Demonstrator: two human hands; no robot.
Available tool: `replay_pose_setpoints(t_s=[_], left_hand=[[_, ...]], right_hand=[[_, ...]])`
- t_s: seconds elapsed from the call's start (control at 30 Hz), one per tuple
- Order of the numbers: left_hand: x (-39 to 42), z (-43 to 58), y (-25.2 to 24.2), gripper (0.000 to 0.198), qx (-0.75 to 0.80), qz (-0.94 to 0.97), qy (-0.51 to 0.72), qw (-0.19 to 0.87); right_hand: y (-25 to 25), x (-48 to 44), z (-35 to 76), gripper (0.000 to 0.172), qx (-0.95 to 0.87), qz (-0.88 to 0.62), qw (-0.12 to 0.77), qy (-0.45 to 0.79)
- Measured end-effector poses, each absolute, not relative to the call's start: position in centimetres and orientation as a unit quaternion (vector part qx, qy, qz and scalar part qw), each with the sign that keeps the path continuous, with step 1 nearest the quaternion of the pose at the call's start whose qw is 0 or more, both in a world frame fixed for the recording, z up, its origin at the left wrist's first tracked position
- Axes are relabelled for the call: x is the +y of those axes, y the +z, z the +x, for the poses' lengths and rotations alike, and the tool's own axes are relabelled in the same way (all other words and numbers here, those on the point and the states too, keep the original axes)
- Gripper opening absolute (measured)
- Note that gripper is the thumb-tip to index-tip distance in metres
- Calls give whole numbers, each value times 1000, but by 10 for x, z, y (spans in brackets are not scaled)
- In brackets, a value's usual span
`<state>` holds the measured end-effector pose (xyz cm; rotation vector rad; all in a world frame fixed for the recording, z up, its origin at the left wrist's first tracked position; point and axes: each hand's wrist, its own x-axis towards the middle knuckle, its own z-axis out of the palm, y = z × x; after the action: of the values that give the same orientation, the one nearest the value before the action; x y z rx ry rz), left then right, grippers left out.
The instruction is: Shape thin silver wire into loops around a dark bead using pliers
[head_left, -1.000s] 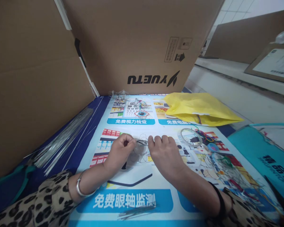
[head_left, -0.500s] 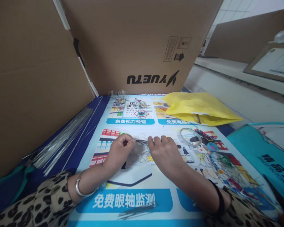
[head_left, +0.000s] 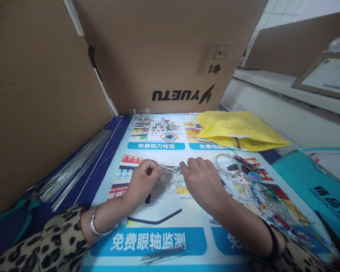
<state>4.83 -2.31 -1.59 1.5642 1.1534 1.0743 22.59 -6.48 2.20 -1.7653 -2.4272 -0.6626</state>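
Observation:
My left hand (head_left: 144, 177) is closed in a pinch on the end of a thin wire, just left of the middle of the sheet. Opposite it, my right hand (head_left: 202, 181) is wrapped round slim pointed metal tweezers (head_left: 172, 169), whose tips reach toward my left fingertips. Most of their length is hidden in the right fist. Below the tips hangs a tangle of fine looped wire (head_left: 170, 186), faint against the printed sheet (head_left: 155, 206). A clear ring-shaped roll (head_left: 228, 165) lies right of my right hand.
Straight wires (head_left: 76, 166) lie in a bundle at left, near teal-handled pliers (head_left: 14, 223). Short wires (head_left: 164, 255) lie in front. Coloured threads (head_left: 272, 200), a yellow bag (head_left: 240, 130) and a teal folder (head_left: 314, 189) are at right. Cardboard (head_left: 170, 56) stands behind, with wire pieces (head_left: 141, 115) before it.
My right hand has shifted slightly right with the tweezers, away from the left hand. My left hand has stayed almost in place.

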Motion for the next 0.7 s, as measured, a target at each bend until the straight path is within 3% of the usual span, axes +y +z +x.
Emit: replay_pose_setpoints(t_s=[0.7], left_hand=[[-27, 52, -8, 18, 463, 652, 421, 428]], right_hand=[[23, -69, 218, 15, -808, -552, -9, -204]])
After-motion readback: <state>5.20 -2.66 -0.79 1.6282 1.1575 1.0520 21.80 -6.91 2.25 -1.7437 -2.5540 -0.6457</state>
